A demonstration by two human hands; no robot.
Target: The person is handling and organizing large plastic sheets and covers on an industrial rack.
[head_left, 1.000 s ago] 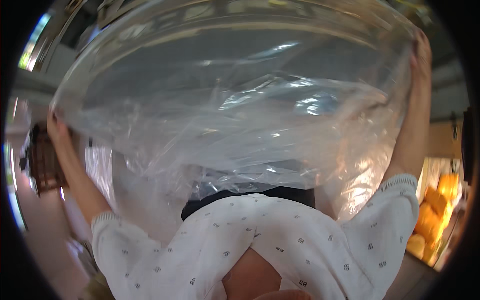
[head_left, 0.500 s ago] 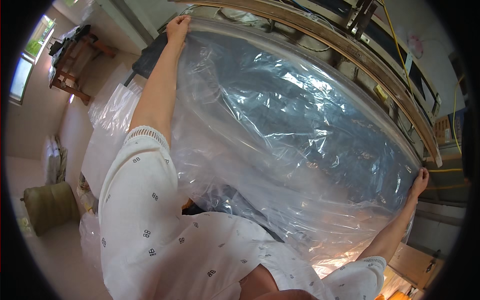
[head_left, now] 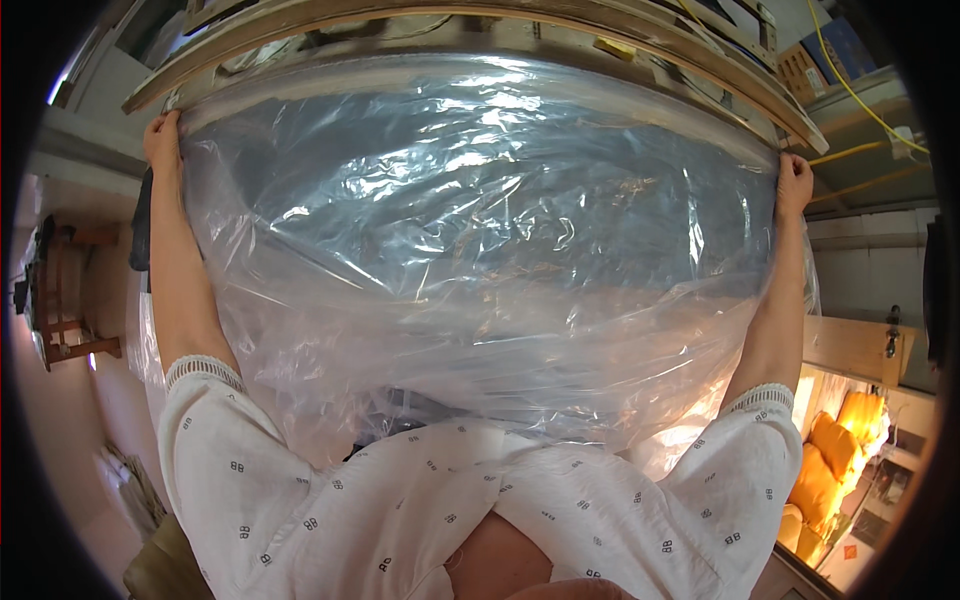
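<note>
A wide sheet of clear plastic film (head_left: 480,300) stretches between my two arms, shiny and wrinkled over a dark surface. At its far left corner my left hand (head_left: 163,137) is closed on the film's edge. My right hand (head_left: 795,184) pinches the far right corner, fingers folded together. Between the hands the far edge runs taut along a long wooden bar (head_left: 480,10). The nearer part of the film falls in loose folds toward my body. What lies beneath it shows only as a dark, blurred area.
Beyond the wooden bar is a machine-like frame with cables. A yellow cable (head_left: 850,85) hangs at the far right, near cardboard boxes (head_left: 800,70). Low on the right are bright orange-yellow bundles (head_left: 838,450). A wooden stand (head_left: 70,300) is at the left.
My view has swung round, so the bar and film edge now run nearly level across the top. Both hands keep their hold on the film's corners, arms stretched out to either side.
</note>
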